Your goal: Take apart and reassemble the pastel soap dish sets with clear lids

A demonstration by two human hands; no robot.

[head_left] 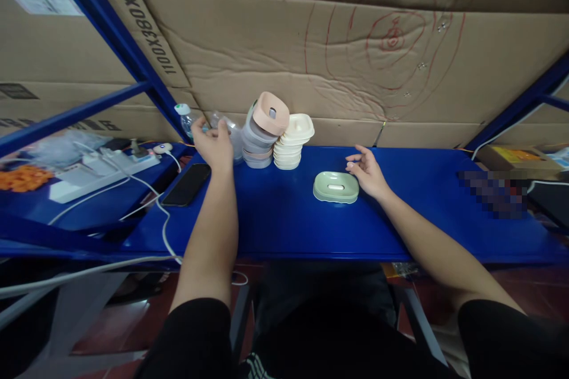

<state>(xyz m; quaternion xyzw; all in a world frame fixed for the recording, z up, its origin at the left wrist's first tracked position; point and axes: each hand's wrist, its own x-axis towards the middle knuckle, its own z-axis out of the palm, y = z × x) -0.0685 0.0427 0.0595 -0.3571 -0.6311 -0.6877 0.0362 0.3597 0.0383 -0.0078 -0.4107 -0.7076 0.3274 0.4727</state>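
My left hand (214,143) is raised over the left part of the blue table, its fingers apart and nothing visible in them. Just behind it are a clear plastic bottle (185,120) with a white and green cap and a clear plastic container (236,141), partly hidden. To its right stand a stack of grey and pink soap dishes (258,145), a pink one (270,112) tilted on top, and a stack of cream soap dishes (288,154). My right hand (370,173) hovers open at the right end of a pale green soap dish (336,187), which lies on the table.
A black phone (186,185) lies left of my forearm. White power strips (102,174) with cables and orange pieces (24,177) are farther left. Cardboard (267,29) backs the blue table (275,231). A cardboard box (518,161) stands at right, near a blurred patch.
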